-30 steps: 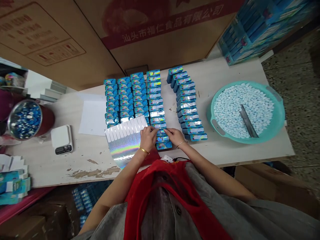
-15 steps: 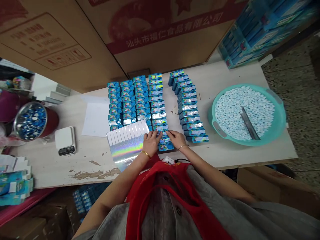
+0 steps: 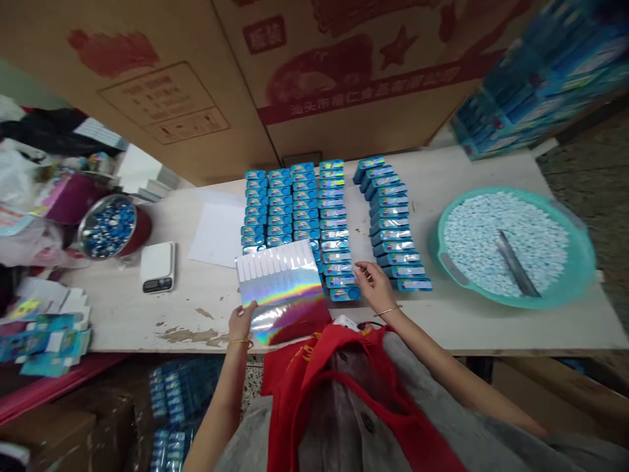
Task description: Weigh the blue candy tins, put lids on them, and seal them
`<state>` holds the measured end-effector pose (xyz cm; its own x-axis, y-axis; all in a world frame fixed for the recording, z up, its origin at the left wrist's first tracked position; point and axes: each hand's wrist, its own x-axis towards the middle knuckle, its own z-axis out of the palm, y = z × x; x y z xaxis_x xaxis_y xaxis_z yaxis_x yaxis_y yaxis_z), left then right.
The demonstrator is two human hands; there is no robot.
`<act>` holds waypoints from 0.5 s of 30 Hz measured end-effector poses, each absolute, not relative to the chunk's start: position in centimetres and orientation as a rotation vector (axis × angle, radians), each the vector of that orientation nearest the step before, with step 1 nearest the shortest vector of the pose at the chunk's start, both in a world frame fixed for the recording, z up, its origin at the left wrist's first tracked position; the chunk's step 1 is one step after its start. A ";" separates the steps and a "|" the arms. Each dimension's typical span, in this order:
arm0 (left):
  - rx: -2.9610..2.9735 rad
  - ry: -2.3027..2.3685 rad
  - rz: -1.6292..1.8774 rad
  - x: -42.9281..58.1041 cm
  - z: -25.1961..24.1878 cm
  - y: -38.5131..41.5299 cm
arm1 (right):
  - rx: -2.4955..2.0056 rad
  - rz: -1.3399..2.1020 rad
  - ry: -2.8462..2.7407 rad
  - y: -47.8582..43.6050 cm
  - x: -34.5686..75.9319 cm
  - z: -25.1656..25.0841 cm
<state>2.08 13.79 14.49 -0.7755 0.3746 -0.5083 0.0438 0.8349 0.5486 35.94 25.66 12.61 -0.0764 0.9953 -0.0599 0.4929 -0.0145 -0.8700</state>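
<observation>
My left hand (image 3: pixel 242 320) grips the left edge of a shiny holographic sticker sheet (image 3: pixel 280 295), which has a row of pale blank strips along its top. The sheet overlaps the near ends of several columns of small blue tins (image 3: pixel 280 210). Close to the right side of the front tins in the fourth column (image 3: pixel 339 265) is my right hand (image 3: pixel 374 288), its fingers loosely bent and apart, with nothing visible in them. Shiny labels lie across the tins of this column. To its right runs a curved row of labelled blue tins (image 3: pixel 393 229).
On the right stands a turquoise basin (image 3: pixel 445 259) of pale candies with a metal scoop (image 3: pixel 518 265) in it. A white scale (image 3: pixel 158 262), paper (image 3: pixel 213 229) and a metal bowl (image 3: pixel 86 242) of blue-wrapped pieces are on the left. Large cartons (image 3: pixel 344 124) line the back.
My left hand has moved from the front tins of the fourth column to the sheet's left edge. My right hand has drawn off those tins to the right. The camera view has shifted.
</observation>
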 end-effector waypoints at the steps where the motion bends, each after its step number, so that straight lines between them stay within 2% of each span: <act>1: 0.322 2.363 0.731 2.5 14.8 13.0 | -1.505 0.973 -1.744 25.7 35.2 13.3; 8: 0.654 2.061 1.132 6.1 20.5 11.1 | -0.724 0.685 -2.595 25.9 25.1 20.5; 15: 0.891 1.676 1.222 5.2 27.9 10.7 | -0.491 0.793 -2.675 26.7 19.2 24.6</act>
<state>5.23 10.69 27.91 -0.3798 0.8973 -0.2250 0.0603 0.2668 0.9619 19.18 26.66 24.62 -0.8939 0.4049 0.1922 0.2347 0.7882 -0.5689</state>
